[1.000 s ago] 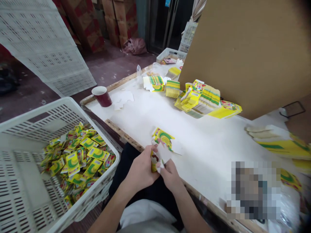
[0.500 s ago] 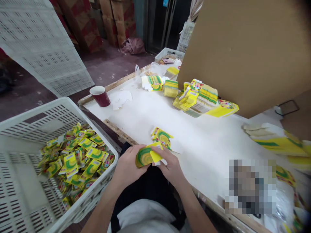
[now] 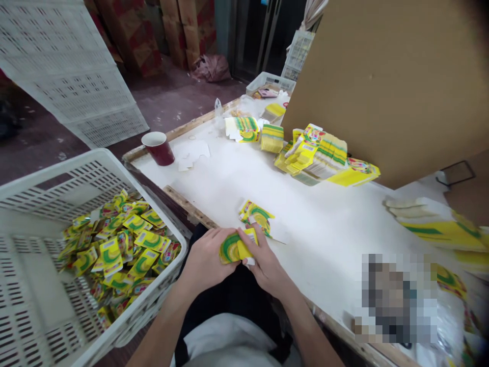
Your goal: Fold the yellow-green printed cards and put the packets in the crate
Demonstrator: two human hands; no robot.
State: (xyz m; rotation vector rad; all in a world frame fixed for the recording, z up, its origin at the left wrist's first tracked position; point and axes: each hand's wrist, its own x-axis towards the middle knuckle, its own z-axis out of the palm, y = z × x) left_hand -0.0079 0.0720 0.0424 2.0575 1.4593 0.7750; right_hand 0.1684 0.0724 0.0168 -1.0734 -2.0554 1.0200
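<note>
Over my lap, at the table's near edge, my left hand (image 3: 208, 257) grips the left end of a small yellow and green packet (image 3: 230, 248). The fingers of my right hand (image 3: 265, 260) are closed on its right end, where a yellow flap and a bit of white show. Just beyond my hands, a flat yellow and green card (image 3: 260, 216) lies on the white table (image 3: 214, 188). To the left, a white plastic crate (image 3: 178, 237) holds a heap of similar small packets (image 3: 135, 244).
A dark red cup (image 3: 160, 152) and white paper scraps (image 3: 194, 152) are at the table's far left. Stacks of yellow cards (image 3: 321, 153) stand before a large cardboard sheet (image 3: 382, 86). More cards and a clear plastic bag (image 3: 449, 316) lie at the right.
My right fingers have shifted on the packet and folded its flap closer in. The packet has turned slightly and shows less of its length. The view has moved slightly.
</note>
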